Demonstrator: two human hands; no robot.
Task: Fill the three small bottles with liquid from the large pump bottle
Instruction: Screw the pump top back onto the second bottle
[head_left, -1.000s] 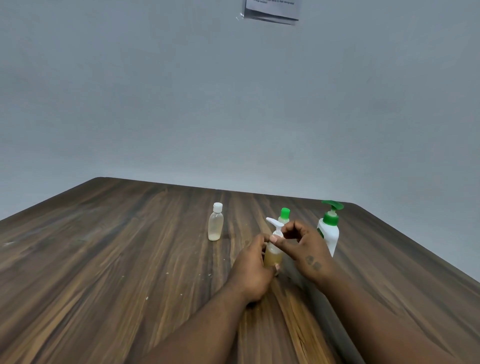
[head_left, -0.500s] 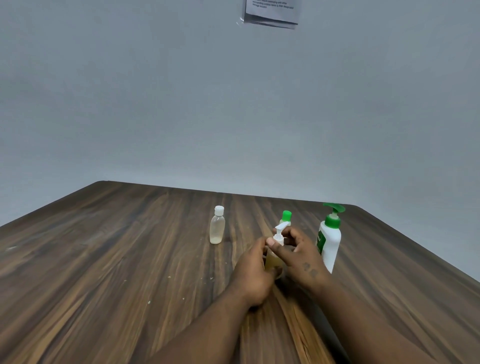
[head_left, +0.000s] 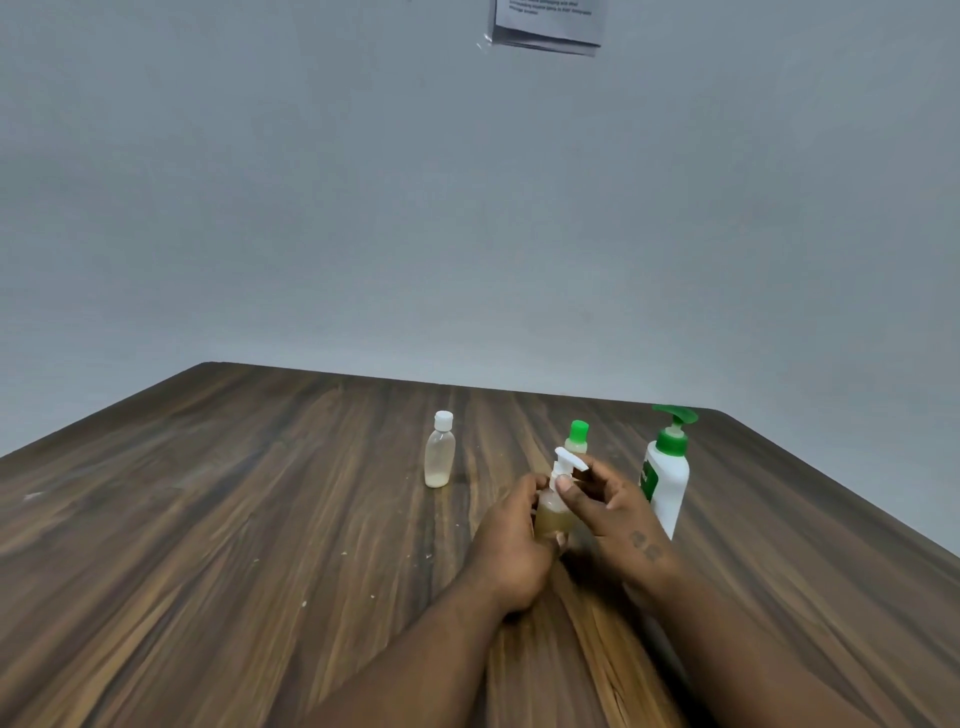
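A small clear bottle with yellowish liquid and a white pump top stands on the table between my hands. My left hand grips its body. My right hand pinches the neck of the white pump top with thumb and fingers. Behind them a small bottle with a green cap is mostly hidden. A small clear bottle with a white cap stands to the left, with a little pale liquid at its bottom. The large white pump bottle with a green pump stands upright at the right.
The brown wooden table has small white specks on it. Its far edge meets a plain grey wall, and its right edge slants away past the large bottle. A paper sheet hangs high on the wall.
The white pump head has turned under my right fingers, and both hands stay on the small bottle. The view has shifted slightly.
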